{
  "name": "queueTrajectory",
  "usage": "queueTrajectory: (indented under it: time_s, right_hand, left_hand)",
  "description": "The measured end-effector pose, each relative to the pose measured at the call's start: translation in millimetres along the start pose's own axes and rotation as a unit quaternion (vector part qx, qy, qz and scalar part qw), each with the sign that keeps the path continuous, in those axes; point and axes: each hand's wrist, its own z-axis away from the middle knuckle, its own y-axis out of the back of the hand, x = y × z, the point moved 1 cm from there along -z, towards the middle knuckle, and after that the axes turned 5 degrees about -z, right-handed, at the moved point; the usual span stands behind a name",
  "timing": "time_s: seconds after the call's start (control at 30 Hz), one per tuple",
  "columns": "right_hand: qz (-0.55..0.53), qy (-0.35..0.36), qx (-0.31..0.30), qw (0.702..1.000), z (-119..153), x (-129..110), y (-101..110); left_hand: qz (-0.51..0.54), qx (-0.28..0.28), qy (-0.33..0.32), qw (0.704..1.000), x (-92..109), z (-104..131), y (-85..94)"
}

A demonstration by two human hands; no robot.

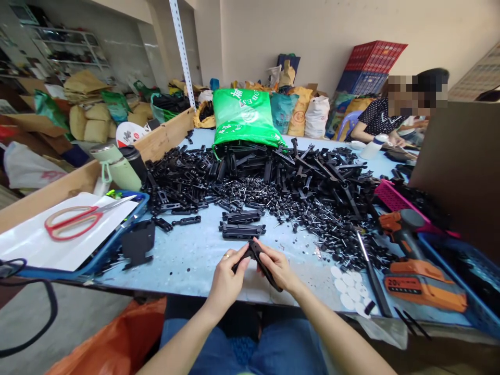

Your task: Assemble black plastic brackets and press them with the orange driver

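Over the near edge of the table, my left hand [230, 276] and my right hand [278, 266] both grip a black hinged plastic part [266, 268]. It is bent at its top, with one long arm slanting down under my right palm and a shorter arm in my left fingers. Just beyond my fingertips lie two black assembled bars [242, 230], one behind the other. Behind them spreads a heap of small black pins with metal shafts [253, 192]. Larger black plastic parts [175, 179] are piled farther back and to the left.
On the right lie a hammer [371, 276], an orange cordless drill [424, 281] and white discs [347, 286]. Scissors [74, 221] rest on white paper over a blue tray at left, near a green bottle [117, 165]. A green sack [244, 117] stands behind; a person [375, 117] sits far right.
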Motion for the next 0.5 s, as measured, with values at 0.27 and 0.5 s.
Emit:
queueTrajectory:
  time_s: [0.27,0.5]
  right_hand:
    - [0.124,0.125,0.028,0.984,3,-7,-12]
    - [0.130,0.138,0.083,0.978,6,7,-40]
  left_hand:
    - [0.035,0.095,0.005,0.995,18,2,-6.1]
    - [0.108,0.113,0.030,0.987,12,3,-19.8]
